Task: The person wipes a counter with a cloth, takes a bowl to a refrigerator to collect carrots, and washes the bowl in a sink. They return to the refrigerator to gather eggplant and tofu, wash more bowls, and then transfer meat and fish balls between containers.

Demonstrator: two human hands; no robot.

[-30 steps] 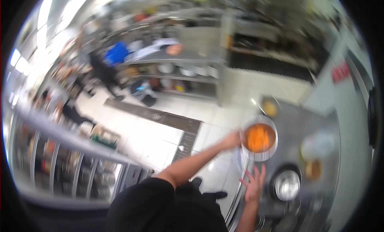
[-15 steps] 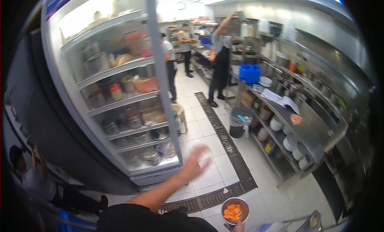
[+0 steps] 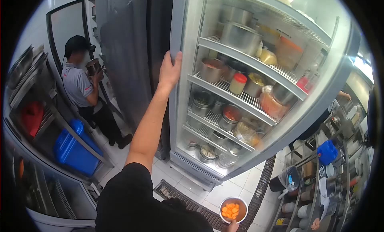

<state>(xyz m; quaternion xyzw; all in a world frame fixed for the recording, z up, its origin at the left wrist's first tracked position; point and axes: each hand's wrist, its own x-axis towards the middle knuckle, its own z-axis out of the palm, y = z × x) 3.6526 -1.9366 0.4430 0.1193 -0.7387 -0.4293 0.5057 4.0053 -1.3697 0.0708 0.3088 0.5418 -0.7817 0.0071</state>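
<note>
My left arm reaches up to a glass-front refrigerator (image 3: 178, 120). My left hand (image 3: 170, 70) grips the left edge of its door, thumb on the front side and fingers along the edge, partly hidden. Low in the view, my right hand (image 3: 232, 226) holds a round metal pot (image 3: 243, 210) by its near rim. Orange pieces that look like sliced carrots (image 3: 230, 210) lie inside it. Behind the glass, wire shelves carry several metal pots, a red-lidded jar (image 3: 238, 84) and wrapped food. The door looks shut.
At left a person (image 3: 78, 80) in a grey shirt holds a metal container (image 3: 93, 66) near a blue bin (image 3: 78, 150). A dark floor grate (image 3: 188, 202) runs below the refrigerator. On the right stand a bucket (image 3: 285, 179), steel shelving and a blue jerrycan (image 3: 327, 152).
My view has swung left toward the refrigerator. My left hand, earlier open in mid-air, has come to the door's edge. The pot stays in my right hand.
</note>
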